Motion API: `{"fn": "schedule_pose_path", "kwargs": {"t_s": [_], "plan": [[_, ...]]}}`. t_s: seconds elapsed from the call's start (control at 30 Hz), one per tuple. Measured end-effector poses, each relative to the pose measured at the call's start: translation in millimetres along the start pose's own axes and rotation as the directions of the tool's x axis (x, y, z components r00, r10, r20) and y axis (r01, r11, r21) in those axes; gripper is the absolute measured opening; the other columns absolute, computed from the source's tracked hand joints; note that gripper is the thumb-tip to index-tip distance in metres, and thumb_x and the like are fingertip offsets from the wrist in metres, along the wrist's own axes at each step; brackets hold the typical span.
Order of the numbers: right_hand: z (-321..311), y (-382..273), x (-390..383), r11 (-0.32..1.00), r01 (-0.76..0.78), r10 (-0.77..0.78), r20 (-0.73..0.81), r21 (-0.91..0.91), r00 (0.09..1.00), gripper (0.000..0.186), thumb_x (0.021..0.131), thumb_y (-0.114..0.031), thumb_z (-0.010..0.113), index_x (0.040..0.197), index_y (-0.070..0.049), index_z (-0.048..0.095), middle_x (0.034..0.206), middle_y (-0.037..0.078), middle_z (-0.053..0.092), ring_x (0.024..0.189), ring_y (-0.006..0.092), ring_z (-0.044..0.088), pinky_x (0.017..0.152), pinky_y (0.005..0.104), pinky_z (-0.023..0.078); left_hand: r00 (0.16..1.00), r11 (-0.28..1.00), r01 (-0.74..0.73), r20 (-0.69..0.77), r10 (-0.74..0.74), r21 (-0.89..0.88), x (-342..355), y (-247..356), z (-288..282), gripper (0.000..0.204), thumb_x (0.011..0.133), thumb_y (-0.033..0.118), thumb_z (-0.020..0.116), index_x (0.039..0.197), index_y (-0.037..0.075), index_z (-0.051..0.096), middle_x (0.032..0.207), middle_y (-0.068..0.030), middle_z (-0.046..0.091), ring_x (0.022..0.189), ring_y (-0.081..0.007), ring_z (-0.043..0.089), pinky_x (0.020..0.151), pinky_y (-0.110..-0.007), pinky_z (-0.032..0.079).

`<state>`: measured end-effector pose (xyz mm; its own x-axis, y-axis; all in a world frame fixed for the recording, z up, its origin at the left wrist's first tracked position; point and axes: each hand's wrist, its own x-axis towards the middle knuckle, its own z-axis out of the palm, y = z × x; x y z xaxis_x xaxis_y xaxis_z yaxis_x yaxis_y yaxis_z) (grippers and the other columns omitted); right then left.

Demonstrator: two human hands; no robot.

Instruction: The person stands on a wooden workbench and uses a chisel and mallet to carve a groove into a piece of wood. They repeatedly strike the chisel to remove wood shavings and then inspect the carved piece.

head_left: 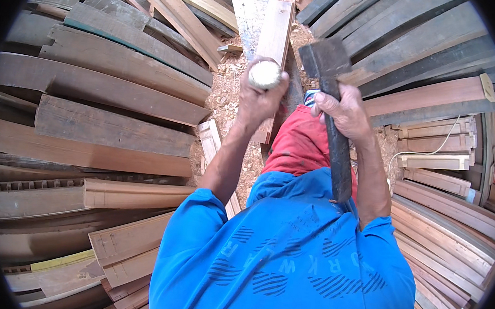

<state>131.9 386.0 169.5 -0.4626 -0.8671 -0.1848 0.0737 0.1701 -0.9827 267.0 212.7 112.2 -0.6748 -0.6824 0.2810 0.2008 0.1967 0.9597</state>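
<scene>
One hatchet (333,112), one round wooden piece (264,74), two hands, many planks (111,128).

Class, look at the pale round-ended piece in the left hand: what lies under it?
Under the round-ended piece, gripped by the left hand, a pale plank and wood shavings show. The hand hides its lower end.

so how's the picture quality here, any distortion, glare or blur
Head view: strong fisheye, so the planks bow toward a black rim; even daylight, soft shadows, no harsh glare, though the pale peg end in the left hand is nearly blown out; the hatchet in the right hand looks sharp, with little blur.
</scene>
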Motion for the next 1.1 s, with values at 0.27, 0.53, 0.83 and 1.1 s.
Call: {"fn": "schedule_pose_path", "kwargs": {"t_s": [0.27, 0.53, 0.83, 1.1], "plan": [[-2.8, -72.0, -27.4, 0.909, 0.385, -0.412, -0.193, -0.162, 0.891, 0.013, 0.098, -0.011, 0.065, 0.096, 0.002, 0.063, 0.077, 0.006, 0.063, 0.067, 0.0109, 0.06, 0.063, 0.029, 0.05, 0.985, 0.991, 0.118, -0.137, -0.108, 0.065, 8.5, -49.2, 6.0, 0.022, 0.089, 0.014, 0.08, 0.094, 0.003, 0.062, 0.077, -0.0015, 0.064, 0.071, -0.0088, 0.062, 0.065, -0.027, 0.052], [-0.4, -83.3, -39.0, 0.886, 0.434, -0.463, -0.256, -0.164, 0.848, 0.016, 0.093, -0.014, 0.074, 0.09, 0.0, 0.068, 0.076, 0.004, 0.067, 0.064, 0.0093, 0.061, 0.059, 0.0256, 0.049, 0.983, 0.979, 0.128, -0.151, -0.104, 0.158, 3.5, -67.8, -3.1, 0.02, 0.091, 0.011, 0.078, 0.097, 0.004, 0.061, 0.075, -0.0006, 0.065, 0.065, -0.0081, 0.064, 0.058, -0.025, 0.053], [19.3, -94.6, -24.1, 0.671, 0.514, -0.635, -0.057, -0.534, 0.77, 0.018, 0.09, -0.015, 0.073, 0.097, 0.001, 0.07, 0.078, 0.012, 0.07, 0.065, 0.0226, 0.065, 0.062, 0.0363, 0.053, 0.966, 0.972, 0.075, -0.257, -0.015, 0.223, -21.3, -73.5, -5.6, 0.023, 0.088, 0.01, 0.08, 0.099, -0.001, 0.063, 0.079, -0.0017, 0.065, 0.072, -0.01, 0.064, 0.064, -0.027, 0.053], [35.1, -36.3, 24.7, 0.338, 0.286, -0.233, 0.215, -0.897, 0.949, 0.027, 0.086, -0.023, 0.076, 0.094, 0.0, 0.066, 0.086, 0.024, 0.069, 0.083, 0.0461, 0.067, 0.075, 0.0517, 0.052, 0.994, 0.948, -0.11, 0.04, 0.102, 0.3, -36.7, -75.1, -12.9, 0.033, 0.083, 0.005, 0.081, 0.111, -0.001, 0.064, 0.099, -0.0076, 0.076, 0.087, -0.0149, 0.073, 0.077, -0.029, 0.058]]}}
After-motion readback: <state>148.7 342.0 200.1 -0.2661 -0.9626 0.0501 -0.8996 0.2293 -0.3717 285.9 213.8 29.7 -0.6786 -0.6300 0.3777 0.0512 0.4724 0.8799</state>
